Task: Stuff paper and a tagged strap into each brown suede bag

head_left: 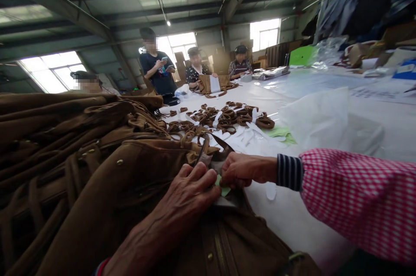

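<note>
A brown canvas bag (201, 241) with brass studs and a zip lies in front of me, with its mouth gaping and grey lining (224, 202) showing. My left hand (191, 189) lies over the opening, its fingers bent and gripping the bag's edge. Just beside it, my right hand (235, 170) is closed in a fist at the lining. Whatever its fingers hold is hidden. Between both hands a small pale green slip (225, 190) shows against the lining.
Brown bags (65, 146) are piled at my left. Coiled brown straps (224, 115) with white slips lie on the white table (279, 211). A clear plastic bag (325, 115) and green sheets (282, 134) are farther right. Several people sit or stand beyond, one person (156, 66) holding a phone.
</note>
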`<action>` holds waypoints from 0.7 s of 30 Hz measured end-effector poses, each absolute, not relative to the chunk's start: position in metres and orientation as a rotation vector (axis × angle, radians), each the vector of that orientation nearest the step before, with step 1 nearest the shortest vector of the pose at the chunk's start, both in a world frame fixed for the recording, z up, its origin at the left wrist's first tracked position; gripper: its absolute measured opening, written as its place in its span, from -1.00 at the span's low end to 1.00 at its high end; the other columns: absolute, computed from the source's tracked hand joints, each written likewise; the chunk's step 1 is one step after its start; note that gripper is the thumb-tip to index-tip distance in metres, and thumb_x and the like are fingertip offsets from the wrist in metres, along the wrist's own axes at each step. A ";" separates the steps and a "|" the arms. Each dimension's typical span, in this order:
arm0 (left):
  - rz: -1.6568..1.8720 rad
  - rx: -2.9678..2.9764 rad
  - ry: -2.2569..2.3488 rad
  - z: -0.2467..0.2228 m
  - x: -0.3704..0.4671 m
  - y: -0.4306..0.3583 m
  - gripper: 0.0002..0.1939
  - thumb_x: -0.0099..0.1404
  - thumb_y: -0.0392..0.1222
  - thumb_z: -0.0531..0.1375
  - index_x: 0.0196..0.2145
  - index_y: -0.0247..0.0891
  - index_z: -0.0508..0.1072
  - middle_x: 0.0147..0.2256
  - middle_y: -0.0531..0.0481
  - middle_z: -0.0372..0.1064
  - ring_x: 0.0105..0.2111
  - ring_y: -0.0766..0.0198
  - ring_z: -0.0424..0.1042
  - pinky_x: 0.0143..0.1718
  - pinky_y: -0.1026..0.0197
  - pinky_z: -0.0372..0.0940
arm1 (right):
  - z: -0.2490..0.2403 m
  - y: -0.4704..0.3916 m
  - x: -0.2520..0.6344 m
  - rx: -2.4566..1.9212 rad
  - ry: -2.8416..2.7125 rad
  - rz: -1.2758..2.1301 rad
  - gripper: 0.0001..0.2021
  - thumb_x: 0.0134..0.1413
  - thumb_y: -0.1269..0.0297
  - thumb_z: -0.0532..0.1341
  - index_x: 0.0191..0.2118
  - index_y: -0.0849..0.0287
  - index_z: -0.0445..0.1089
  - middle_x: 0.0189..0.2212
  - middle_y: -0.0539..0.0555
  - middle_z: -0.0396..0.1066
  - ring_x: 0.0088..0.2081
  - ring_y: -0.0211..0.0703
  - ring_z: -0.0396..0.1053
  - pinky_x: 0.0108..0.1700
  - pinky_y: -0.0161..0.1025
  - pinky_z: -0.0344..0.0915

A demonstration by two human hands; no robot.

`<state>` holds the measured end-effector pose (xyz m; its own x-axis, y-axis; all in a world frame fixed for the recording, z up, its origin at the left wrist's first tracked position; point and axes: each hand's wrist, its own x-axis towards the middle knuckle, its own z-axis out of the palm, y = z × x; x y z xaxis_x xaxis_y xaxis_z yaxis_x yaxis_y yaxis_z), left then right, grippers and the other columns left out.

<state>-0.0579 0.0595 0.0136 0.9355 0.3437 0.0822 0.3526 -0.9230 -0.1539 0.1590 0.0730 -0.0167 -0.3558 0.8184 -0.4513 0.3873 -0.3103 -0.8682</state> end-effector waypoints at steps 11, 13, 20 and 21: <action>-0.139 -2.894 -0.503 0.006 -0.057 0.065 -0.87 0.45 -0.17 0.19 -0.06 -0.10 0.46 -0.10 0.06 0.39 -0.08 0.14 0.24 -0.13 0.03 0.02 | -0.020 0.074 0.157 -1.549 -1.576 1.606 -0.83 -0.19 0.40 0.28 -0.66 0.22 0.31 -0.76 -0.11 0.23 -0.70 -0.40 0.13 -0.74 -0.47 -0.08; -0.162 -2.895 -0.503 0.005 -0.057 0.065 -0.85 0.45 -0.19 0.19 -0.04 -0.09 0.46 -0.09 0.05 0.40 -0.08 0.14 0.25 -0.13 0.03 0.02 | -0.020 0.074 0.157 -1.558 -1.552 1.597 -0.83 -0.18 0.40 0.26 -0.66 0.22 0.31 -0.75 -0.11 0.23 -0.71 -0.40 0.13 -0.74 -0.46 -0.08; -0.279 -2.870 -0.436 0.003 -0.058 0.069 -0.85 0.45 -0.20 0.19 -0.05 -0.09 0.48 -0.12 0.04 0.42 -0.12 0.15 0.26 -0.16 0.05 0.03 | -0.022 0.071 0.159 -1.302 -1.549 1.615 -0.82 -0.12 0.44 0.26 -0.64 0.23 0.31 -0.77 -0.16 0.20 -0.69 -0.44 0.08 -0.70 -0.48 -0.05; -0.289 -2.867 -0.425 0.003 -0.058 0.070 -0.85 0.45 -0.20 0.18 -0.04 -0.09 0.48 -0.12 0.04 0.42 -0.12 0.15 0.26 -0.16 0.06 0.03 | -0.022 0.070 0.160 -1.240 -1.532 1.612 -0.83 -0.10 0.46 0.25 -0.62 0.23 0.32 -0.76 -0.17 0.20 -0.68 -0.44 0.10 -0.68 -0.48 -0.04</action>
<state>-0.0576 0.0696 0.0026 0.9386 0.2610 0.2258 0.3059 -0.9319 -0.1948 0.1597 0.0702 -0.0219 -0.3943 0.8907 -0.2264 0.1804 -0.1665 -0.9694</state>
